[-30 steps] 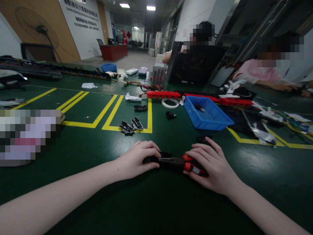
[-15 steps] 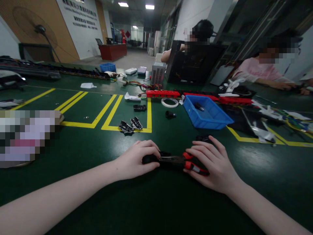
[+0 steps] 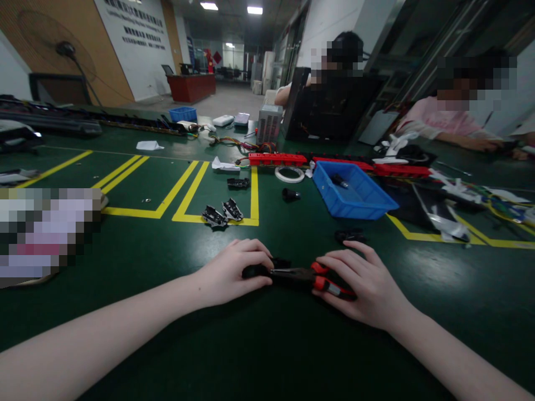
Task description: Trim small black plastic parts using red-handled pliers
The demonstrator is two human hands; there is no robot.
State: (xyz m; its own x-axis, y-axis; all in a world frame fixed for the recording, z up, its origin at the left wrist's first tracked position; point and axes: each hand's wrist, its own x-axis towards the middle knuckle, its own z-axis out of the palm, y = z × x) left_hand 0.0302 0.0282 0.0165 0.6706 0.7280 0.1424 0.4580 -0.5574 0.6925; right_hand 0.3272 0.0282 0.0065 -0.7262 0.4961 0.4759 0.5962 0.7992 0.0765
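On the green table, close in front of me, lie red-handled pliers (image 3: pixel 307 276) with their dark jaws pointing left. My right hand (image 3: pixel 363 287) is wrapped over the red handles and grips them. My left hand (image 3: pixel 232 271) is curled palm-down over a small black part (image 3: pixel 256 271) at the jaw end and holds it against the table. The jaws reach that part. Most of the part is hidden under my fingers. Another small black piece (image 3: pixel 350 236) lies just beyond my right hand.
A blue bin (image 3: pixel 351 192) stands behind my right hand, with a tape ring (image 3: pixel 290 174), red strips (image 3: pixel 278 159) and black clips (image 3: pixel 221 213) near yellow floor-style lines. Two people sit at the far right side. A blurred patch covers the left.
My right hand's fingers have closed down slightly on the handles and shifted a little nearer. The left hand and the pliers stay in place.
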